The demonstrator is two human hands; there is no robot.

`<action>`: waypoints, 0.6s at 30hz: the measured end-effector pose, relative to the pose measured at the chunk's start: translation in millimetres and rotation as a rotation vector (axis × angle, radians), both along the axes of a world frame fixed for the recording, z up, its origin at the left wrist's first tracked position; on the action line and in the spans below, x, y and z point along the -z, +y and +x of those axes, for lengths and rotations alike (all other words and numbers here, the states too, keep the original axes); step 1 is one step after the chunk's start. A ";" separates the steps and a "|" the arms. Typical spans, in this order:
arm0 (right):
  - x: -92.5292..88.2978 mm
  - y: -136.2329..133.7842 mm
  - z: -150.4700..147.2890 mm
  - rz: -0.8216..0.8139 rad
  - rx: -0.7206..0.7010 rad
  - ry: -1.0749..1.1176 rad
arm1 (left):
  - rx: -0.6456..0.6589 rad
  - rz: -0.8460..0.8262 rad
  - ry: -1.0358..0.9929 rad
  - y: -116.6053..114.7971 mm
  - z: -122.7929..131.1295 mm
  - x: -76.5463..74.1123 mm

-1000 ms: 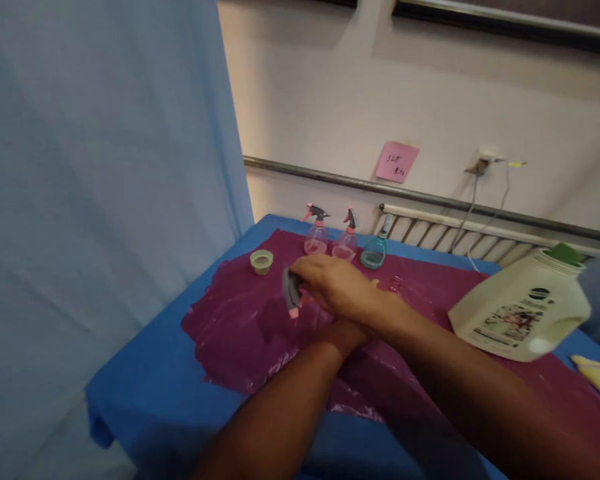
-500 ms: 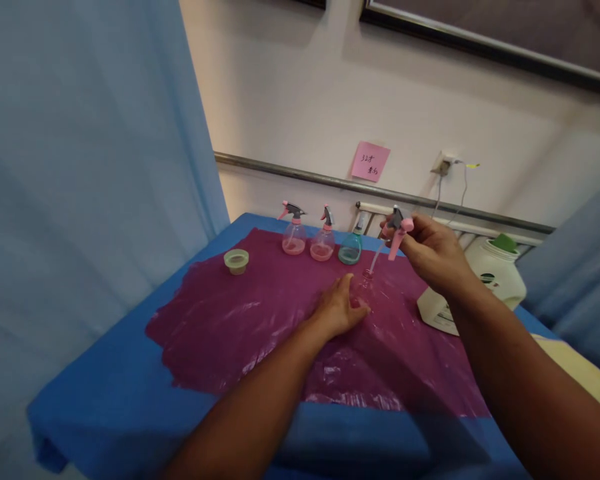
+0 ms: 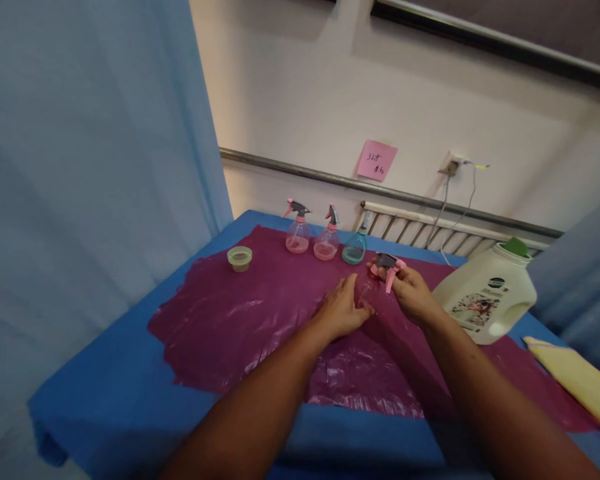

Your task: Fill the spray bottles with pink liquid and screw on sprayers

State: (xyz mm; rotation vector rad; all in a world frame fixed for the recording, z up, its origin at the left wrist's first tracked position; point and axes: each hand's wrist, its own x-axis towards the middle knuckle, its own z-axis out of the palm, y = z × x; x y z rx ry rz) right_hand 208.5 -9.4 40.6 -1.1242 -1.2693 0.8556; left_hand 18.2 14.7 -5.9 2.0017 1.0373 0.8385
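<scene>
My left hand [image 3: 344, 308] is wrapped round a small clear spray bottle [image 3: 368, 291] standing on the purple plastic sheet [image 3: 230, 313]. At the bottle's mouth, my right hand [image 3: 409, 288] grips a pink and grey trigger spray head [image 3: 389, 266]. The head sits on or just over the neck; whether it touches the thread I cannot tell. Behind them stand two spray bottles with pink liquid, one at the left [image 3: 297, 237] and one beside it [image 3: 327, 243], plus a teal spray bottle [image 3: 355, 248].
A small pale green cup [image 3: 239, 258] stands on the sheet at the left. To the right are a large white jug [image 3: 495, 293] with a green cap and a folded yellow cloth [image 3: 575, 380]. A blue cloth [image 3: 110, 373] covers the table; a radiator [image 3: 405, 227] lines the wall.
My right hand has lowered the spray head onto or close to the bottle's mouth, and its tube has gone down into the bottle. My left hand stays round the bottle.
</scene>
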 end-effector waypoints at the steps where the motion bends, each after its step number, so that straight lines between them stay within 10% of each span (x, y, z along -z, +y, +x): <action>1: 2.0 0.6 0.7 -0.002 -0.009 -0.002 | 0.001 -0.007 -0.009 -0.1 0.0 0.4; 18: 19.1 2.3 -5.6 0.098 0.130 -0.017 | 0.008 0.049 0.054 -1.3 0.4 -4.6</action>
